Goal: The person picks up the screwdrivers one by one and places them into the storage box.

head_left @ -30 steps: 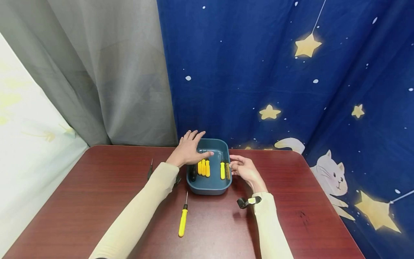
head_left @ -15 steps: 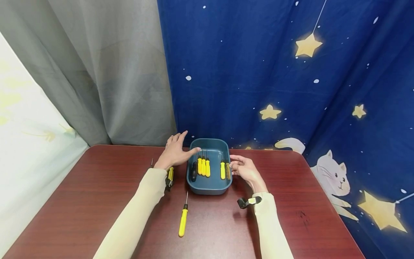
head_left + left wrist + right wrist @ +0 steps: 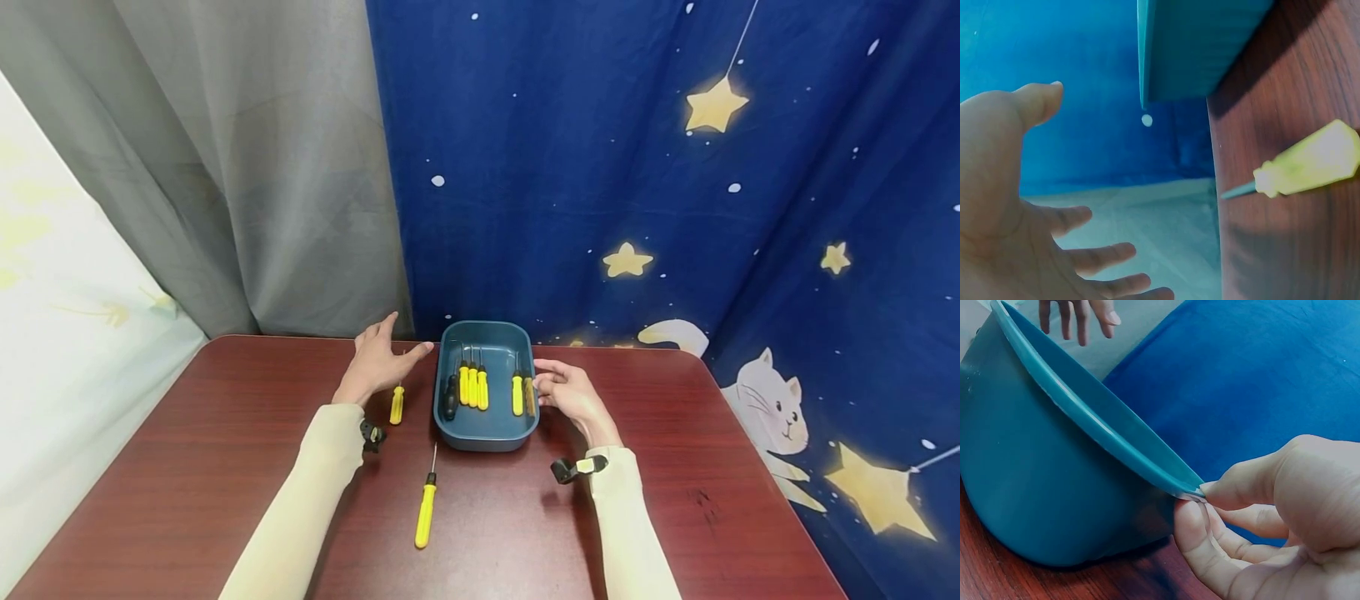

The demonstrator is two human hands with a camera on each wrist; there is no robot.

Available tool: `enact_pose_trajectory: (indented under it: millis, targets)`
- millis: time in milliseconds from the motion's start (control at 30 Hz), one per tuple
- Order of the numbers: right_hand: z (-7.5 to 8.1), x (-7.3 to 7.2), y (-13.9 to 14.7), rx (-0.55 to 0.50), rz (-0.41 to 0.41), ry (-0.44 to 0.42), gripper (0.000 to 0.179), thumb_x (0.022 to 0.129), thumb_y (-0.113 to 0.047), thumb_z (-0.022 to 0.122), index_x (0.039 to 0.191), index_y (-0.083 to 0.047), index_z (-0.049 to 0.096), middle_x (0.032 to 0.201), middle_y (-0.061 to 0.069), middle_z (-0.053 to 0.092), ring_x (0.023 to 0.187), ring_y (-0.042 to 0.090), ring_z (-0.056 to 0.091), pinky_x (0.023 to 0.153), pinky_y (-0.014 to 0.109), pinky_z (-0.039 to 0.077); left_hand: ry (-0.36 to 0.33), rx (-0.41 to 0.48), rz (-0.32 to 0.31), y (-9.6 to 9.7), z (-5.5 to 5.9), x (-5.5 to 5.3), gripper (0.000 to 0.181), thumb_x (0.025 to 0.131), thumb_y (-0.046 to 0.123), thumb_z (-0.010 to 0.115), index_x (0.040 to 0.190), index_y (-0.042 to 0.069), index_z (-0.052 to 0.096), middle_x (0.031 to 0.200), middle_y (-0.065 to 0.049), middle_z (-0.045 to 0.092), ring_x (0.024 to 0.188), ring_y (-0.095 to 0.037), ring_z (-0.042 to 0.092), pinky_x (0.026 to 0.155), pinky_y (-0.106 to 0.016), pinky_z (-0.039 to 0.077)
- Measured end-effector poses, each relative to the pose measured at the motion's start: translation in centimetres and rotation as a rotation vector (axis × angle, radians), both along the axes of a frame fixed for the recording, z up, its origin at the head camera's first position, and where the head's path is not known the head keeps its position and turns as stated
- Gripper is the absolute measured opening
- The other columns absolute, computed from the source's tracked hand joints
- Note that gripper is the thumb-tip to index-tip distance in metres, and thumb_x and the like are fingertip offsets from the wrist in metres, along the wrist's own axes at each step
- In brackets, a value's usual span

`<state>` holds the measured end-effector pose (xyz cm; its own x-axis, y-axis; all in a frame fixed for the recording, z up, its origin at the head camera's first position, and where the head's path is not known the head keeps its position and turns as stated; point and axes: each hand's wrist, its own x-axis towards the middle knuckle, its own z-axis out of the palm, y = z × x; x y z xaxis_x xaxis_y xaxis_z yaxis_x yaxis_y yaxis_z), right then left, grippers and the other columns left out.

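My left hand (image 3: pixel 375 364) is held above the table, left of a blue-green plastic bin (image 3: pixel 487 435). Its fingers are spread and hold nothing. Below and right of it, a yellow-handled screwdriver (image 3: pixel 397 406) lies on the table; in the left wrist view this screwdriver (image 3: pixel 1310 162) is apart from the palm. My right hand (image 3: pixel 573 398) pinches the bin's right rim (image 3: pixel 1147 474) between thumb and fingers. Inside the bin, three yellow screwdrivers (image 3: pixel 472 388) lie side by side beside a black-handled tool (image 3: pixel 451 398). Another yellow screwdriver (image 3: pixel 517 395) lies near the right wall.
A longer yellow screwdriver (image 3: pixel 424 512) lies in front of the bin, shaft pointing away. An amber-coloured handle (image 3: pixel 529 397) rests against the bin's right wall. The reddish-brown table (image 3: pixel 712 450) ends at a grey curtain (image 3: pixel 315 208) and a blue starry curtain (image 3: pixel 525 167).
My left hand has moved left from over the bin, uncovering the tools inside and the yellow screwdriver beside it. It now covers a dark tool seen earlier at left. My right hand stays on the rim.
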<state>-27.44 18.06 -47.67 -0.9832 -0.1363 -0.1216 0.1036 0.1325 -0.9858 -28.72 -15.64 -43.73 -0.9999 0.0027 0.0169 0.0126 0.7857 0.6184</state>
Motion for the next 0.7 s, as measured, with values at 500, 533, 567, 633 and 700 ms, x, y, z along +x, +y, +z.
enact_pose_trajectory:
  millis: [500, 533, 567, 633, 700]
  targets:
    - [0.3, 0.2, -0.1, -0.001, -0.005, -0.005, 0.050, 0.093, 0.009, 0.055, 0.143, 0.006, 0.053, 0.109, 0.029, 0.066, 0.075, 0.013, 0.064, 0.069, 0.025, 0.058, -0.082, 0.028, 0.091, -3.5, -1.2, 1.8, 0.098, 0.098, 0.064, 0.053, 0.164, 0.005, 0.012, 0.162, -0.036, 0.020, 0.147, -0.058, 0.023, 0.114, -0.072, 0.033]
    - [0.3, 0.2, -0.1, -0.002, -0.006, -0.005, 0.050, 0.093, 0.009, 0.055, 0.143, 0.005, 0.053, 0.109, 0.029, 0.066, 0.075, 0.013, 0.064, 0.069, 0.024, 0.058, -0.086, 0.027, 0.097, -3.6, -1.3, 1.9, 0.097, 0.098, 0.062, 0.053, 0.164, 0.003, 0.013, 0.162, -0.037, 0.020, 0.147, -0.058, 0.023, 0.115, -0.072, 0.033]
    - [0.3, 0.2, -0.1, -0.002, -0.008, -0.006, 0.050, 0.093, 0.009, 0.055, 0.143, 0.005, 0.053, 0.109, 0.029, 0.066, 0.075, 0.013, 0.064, 0.068, 0.024, 0.058, -0.090, 0.026, 0.101, -3.8, -1.4, 2.0, 0.096, 0.099, 0.060, 0.053, 0.164, 0.002, 0.013, 0.161, -0.038, 0.020, 0.147, -0.059, 0.022, 0.115, -0.072, 0.032]
    - [0.3, 0.2, -0.1, -0.001, -0.009, -0.008, 0.050, 0.093, 0.009, 0.055, 0.143, 0.005, 0.053, 0.110, 0.030, 0.066, 0.075, 0.013, 0.064, 0.068, 0.024, 0.058, -0.093, 0.024, 0.110, -3.9, -1.6, 2.1, 0.094, 0.099, 0.057, 0.054, 0.163, 0.000, 0.014, 0.160, -0.039, 0.020, 0.147, -0.060, 0.022, 0.116, -0.071, 0.031]
    - [0.4, 0.2, -0.1, 0.000, -0.009, -0.011, 0.051, 0.093, 0.009, 0.055, 0.143, 0.005, 0.053, 0.111, 0.031, 0.066, 0.075, 0.013, 0.064, 0.068, 0.024, 0.058, -0.094, 0.018, 0.118, -4.2, -1.9, 2.2, 0.092, 0.100, 0.053, 0.054, 0.162, -0.003, 0.016, 0.159, -0.040, 0.022, 0.147, -0.060, 0.022, 0.117, -0.070, 0.031]
